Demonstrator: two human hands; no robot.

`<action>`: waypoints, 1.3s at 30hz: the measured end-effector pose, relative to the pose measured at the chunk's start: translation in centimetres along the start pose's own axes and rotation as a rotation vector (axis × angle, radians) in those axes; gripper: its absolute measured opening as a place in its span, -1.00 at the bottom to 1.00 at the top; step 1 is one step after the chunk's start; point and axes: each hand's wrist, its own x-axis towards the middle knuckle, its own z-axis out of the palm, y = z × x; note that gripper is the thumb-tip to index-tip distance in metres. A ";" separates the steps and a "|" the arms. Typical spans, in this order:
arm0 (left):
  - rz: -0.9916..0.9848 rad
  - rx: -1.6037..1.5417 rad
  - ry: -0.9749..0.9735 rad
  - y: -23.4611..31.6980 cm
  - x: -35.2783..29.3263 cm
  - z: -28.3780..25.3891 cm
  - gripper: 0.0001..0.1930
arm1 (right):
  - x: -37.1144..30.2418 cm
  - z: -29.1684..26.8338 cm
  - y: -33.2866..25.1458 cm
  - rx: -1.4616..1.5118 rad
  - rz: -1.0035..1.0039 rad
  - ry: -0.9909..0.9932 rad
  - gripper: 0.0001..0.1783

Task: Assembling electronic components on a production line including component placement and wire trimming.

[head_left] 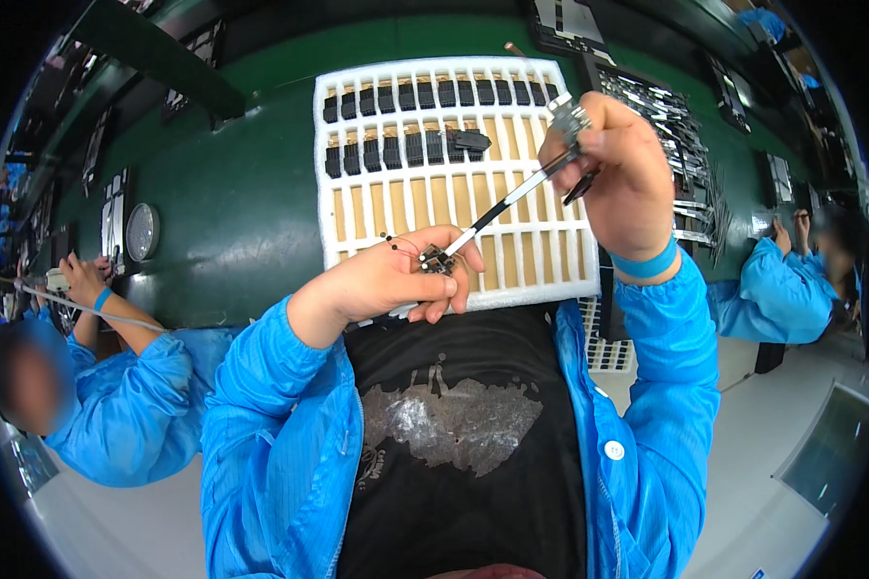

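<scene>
A black-and-white flat ribbon cable [505, 207] stretches slantwise between my two hands. At its lower end my left hand [391, 275] holds a small black electronic module [436, 259] between thumb and fingers. Thin red wires with black tips [392, 241] stick out beside that module. Raised at the upper right, my right hand [628, 169] pinches a small grey-green circuit board [567, 118] at the cable's other end. A dark piece [579, 187] shows under the right fingers; its kind is unclear. Both hands are over the white foam tray [594, 253].
Black ribbed parts [386, 99] fill slots in the tray's far two rows; one black part [469, 142] lies crosswise. Many flat cables [690, 145] lie to the right on the green table [261, 193]. A round clear dish [143, 232] is at left. Co-workers sit on both sides.
</scene>
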 end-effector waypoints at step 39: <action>0.271 -0.462 0.208 -4.9 -1.1 -1.2 -0.63 | 25.7 -18.4 12.5 0.241 0.487 0.739 -0.64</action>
